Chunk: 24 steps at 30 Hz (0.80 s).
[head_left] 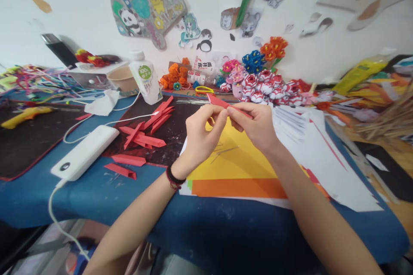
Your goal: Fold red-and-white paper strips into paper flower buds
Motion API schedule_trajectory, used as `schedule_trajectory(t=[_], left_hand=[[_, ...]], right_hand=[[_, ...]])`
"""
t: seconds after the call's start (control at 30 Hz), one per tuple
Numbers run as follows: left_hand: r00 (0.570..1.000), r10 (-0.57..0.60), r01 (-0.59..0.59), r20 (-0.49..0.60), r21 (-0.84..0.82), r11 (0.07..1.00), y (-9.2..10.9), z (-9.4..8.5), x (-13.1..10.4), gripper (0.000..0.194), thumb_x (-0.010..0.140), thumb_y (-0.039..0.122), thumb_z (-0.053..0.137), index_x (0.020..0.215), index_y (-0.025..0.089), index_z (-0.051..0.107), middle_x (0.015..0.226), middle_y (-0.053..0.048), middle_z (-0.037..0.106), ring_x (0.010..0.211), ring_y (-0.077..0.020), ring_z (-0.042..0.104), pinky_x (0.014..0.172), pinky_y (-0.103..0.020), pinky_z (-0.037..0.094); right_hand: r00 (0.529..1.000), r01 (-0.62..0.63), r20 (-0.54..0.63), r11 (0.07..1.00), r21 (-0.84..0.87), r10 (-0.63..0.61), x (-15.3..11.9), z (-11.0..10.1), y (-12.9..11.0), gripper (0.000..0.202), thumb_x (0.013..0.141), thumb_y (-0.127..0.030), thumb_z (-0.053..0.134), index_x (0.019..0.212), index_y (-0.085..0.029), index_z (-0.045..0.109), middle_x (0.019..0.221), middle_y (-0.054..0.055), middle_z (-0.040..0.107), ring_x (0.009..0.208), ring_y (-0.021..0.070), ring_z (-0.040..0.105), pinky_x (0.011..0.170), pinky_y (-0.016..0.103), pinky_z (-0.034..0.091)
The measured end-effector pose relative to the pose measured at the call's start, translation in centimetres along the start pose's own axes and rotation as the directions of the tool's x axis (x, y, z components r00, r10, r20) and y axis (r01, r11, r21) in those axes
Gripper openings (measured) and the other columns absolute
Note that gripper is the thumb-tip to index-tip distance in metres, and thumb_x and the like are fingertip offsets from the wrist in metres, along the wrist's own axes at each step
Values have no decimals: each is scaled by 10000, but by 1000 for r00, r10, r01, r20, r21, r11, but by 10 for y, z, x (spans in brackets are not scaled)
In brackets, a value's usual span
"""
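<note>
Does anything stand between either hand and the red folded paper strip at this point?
Nothing visible does. The right hand holds the red folded paper strip directly, and the left hand's fingertips are right at it, though their exact grip is hidden. The yellow sheet lies below, not between.

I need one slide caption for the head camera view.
Left hand and right hand handle a folded red paper strip above yellow paper.
</note>
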State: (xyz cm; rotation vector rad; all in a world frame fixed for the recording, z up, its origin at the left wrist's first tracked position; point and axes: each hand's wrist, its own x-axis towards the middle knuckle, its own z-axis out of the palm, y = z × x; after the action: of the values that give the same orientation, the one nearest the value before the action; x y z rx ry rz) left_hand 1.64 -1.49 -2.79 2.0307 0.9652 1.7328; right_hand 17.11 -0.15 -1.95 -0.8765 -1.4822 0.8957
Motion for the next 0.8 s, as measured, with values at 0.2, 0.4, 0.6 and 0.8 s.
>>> schedule_trajectory(t=[0.2,0.4,0.6,0.8], left_hand=[[1000,20,-20,1,118,993,0,1,1,196,1004,269,601,848,177,677,768,-8,727,682,-106,635,630,-241,458],[996,85,-82,-3,208,975,1,0,1,224,1009,253,581,822,175,677,753,-10,732,662,-104,617,629,-246,452],[996,92,-86,-15,232,969,1,-2,1,226,995,228,591,788,178,666,714,5,721,617,-93,592,610,-235,431],[983,180,-162,-22,345,925,-3,-3,2,232,937,162,600,706,174,587,619,26,606,570,-88,521,579,-227,383]], right_hand=[[1000,6,6,998,-67,-6,1,-2,3,256,889,-371,713,777,-142,735,570,-28,547,481,74,437,445,233,319],[998,-26,55,994,-109,32,0,-2,-1,295,897,-410,707,785,-139,732,590,-14,574,491,81,454,456,234,338],[995,-52,79,990,-129,63,-1,-3,-3,326,885,-451,727,814,-134,755,596,-9,590,483,78,464,450,226,346],[989,-69,117,978,-199,94,-2,-2,-7,331,906,-433,705,850,-119,791,536,-23,542,473,77,458,450,223,335]])
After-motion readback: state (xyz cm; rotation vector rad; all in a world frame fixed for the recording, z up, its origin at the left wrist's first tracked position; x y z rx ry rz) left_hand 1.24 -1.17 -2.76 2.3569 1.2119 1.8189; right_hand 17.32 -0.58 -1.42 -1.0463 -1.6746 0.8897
